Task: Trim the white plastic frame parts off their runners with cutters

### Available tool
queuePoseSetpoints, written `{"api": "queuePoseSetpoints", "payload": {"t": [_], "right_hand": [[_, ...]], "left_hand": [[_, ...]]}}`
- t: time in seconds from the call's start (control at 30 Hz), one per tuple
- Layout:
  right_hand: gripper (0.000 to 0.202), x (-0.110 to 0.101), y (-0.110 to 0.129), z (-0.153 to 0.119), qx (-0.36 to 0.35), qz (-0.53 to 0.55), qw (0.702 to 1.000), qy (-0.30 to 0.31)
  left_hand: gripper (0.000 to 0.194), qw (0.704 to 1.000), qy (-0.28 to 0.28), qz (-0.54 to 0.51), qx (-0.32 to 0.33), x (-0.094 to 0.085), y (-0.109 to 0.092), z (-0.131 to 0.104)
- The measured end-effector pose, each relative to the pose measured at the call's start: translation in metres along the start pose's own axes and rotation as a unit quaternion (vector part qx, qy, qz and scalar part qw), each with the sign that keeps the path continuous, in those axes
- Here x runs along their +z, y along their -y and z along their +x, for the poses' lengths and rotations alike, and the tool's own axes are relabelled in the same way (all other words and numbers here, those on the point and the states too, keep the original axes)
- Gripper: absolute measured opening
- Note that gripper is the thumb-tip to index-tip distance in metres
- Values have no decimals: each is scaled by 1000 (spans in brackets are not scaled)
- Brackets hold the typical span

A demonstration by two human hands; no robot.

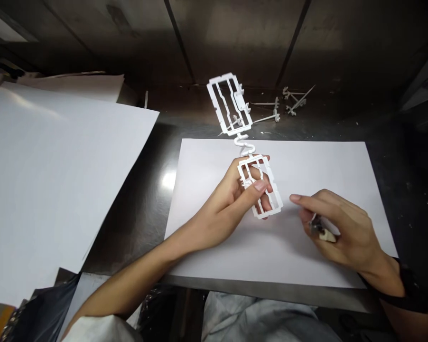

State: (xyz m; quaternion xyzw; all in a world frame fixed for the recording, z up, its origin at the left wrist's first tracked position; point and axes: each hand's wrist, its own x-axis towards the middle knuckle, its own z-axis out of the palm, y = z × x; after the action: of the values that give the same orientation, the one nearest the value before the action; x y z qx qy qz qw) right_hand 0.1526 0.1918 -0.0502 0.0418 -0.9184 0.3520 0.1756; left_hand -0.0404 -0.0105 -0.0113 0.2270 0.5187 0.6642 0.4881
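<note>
My left hand [221,216] pinches a white plastic frame piece [238,130] between thumb and fingers. Two slotted rectangles make up the piece, joined by a zigzag link; my grip is on the lower one, and the upper one points away from me, tilted. To the right, my right hand [349,232] curls around a small tool [327,235] with a metal part and a cream-coloured handle. Most of that tool is hidden in the palm, so its kind is unclear. The right index finger stretches toward the lower rectangle without touching it. Beneath both hands lies a white sheet [203,256].
Several thin white plastic offcuts [295,102] lie on the dark metal table [139,190] behind the sheet. Large white sheets [57,180] are piled at the left. A metal wall [231,38] closes off the back. Dark plastic wrapping [50,304] shows at the lower left.
</note>
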Motion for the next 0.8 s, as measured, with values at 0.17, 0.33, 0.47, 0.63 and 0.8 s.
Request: {"api": "queuePoseSetpoints", "payload": {"t": [0.17,0.33,0.47,0.63,0.8], "right_hand": [[64,-2,0,-1,-66,-55,996,25],[46,-6,1,0,-65,-80,994,27],[47,-8,2,-1,-74,-83,994,-5],[53,-7,5,2,-80,-106,991,33],[31,-11,3,4,-69,-77,995,10]], "left_hand": [[14,1000,8,14,-6,3,7,3],[13,999,16,28,0,1,9,4],[14,999,25,29,11,0,9,5],[14,998,40,39,11,1,12,5],[15,998,44,42,6,0,14,5]]}}
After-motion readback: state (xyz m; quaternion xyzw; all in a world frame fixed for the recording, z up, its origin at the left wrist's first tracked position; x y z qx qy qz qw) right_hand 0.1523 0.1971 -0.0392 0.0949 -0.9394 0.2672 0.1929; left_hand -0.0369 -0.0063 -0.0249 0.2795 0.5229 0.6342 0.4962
